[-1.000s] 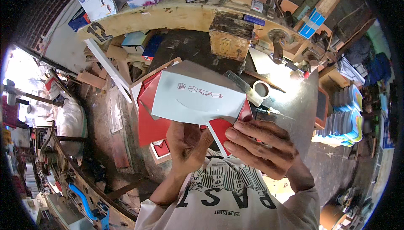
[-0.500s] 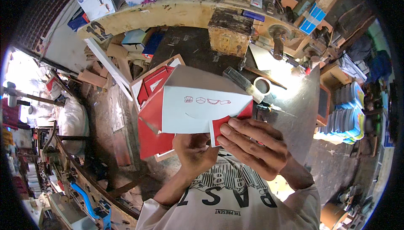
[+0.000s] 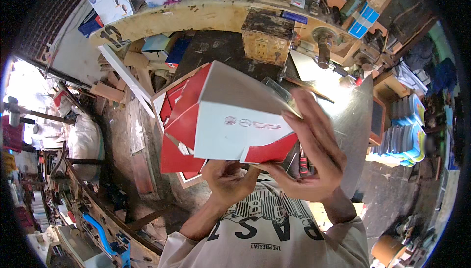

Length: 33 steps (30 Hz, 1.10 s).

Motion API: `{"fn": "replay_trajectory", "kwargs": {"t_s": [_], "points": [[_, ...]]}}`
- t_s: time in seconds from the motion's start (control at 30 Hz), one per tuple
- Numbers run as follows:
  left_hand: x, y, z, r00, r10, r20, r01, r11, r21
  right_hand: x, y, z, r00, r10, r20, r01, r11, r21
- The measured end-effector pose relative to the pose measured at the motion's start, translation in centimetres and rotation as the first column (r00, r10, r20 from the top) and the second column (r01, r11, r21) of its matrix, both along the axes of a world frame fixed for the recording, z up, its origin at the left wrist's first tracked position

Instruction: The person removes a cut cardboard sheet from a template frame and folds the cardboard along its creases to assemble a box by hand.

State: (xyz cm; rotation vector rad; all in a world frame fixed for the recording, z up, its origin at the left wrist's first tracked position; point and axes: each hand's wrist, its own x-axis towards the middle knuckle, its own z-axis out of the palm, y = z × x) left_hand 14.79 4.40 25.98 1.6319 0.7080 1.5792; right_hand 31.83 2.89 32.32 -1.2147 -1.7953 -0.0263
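Observation:
A half-folded cardboard box is held up in front of my chest, white and red outside with small red line drawings on its white face and a grey-brown upper panel. My left hand is closed on its lower edge from beneath, with part of the fingers hidden behind the board. At the box's right end my right hand spans the red flap, thumb along the bottom edge and fingers bent at the upper corner. The raised fingers are slightly blurred. Behind the box, red cardboard pieces lie in a shallow brown tray.
A yellowed machine beam crosses the far side, with a worn box-shaped block below it. A clear plastic piece lies beyond my right fingers. Stacked blue-and-white packs stand at right. A red-handled tool shows beneath my right hand.
My right hand has shifted from pressing the red flap's face to spanning the box's end, fingers raised. The box has tilted, its far left corner rising and showing more red side.

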Motion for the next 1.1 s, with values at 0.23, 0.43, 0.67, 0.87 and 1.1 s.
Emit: {"fn": "replay_trajectory", "kwargs": {"t_s": [0.23,0.43,0.67,0.87,1.1], "points": [[-0.7,0.6,1.0,0.841,-0.423,0.338,0.514,0.820,-0.252,-0.3,0.1,-1.1,0.940,0.002,-0.342,-0.068,0.981,-0.181],[0.2,1.5,2.0,0.963,-0.111,0.246,0.217,0.861,-0.460,-2.0,-2.5,-3.3,0.965,-0.067,-0.254,-0.002,0.966,-0.260],[-3.6,1.5,3.4,0.632,-0.497,-0.595,-0.019,0.758,-0.652,2.0,-0.4,0.7,0.941,0.337,0.000,-0.333,0.929,-0.158],[-3.6,-0.4,2.3,0.579,-0.455,-0.677,0.287,0.890,-0.353,3.9,-0.4,-2.7,0.909,0.292,0.298,-0.017,0.739,-0.674],[-3.7,-2.5,1.7,0.584,-0.405,-0.704,0.149,0.906,-0.397,3.7,-2.2,-5.8,0.923,0.032,0.384,0.154,0.884,-0.442]]}}
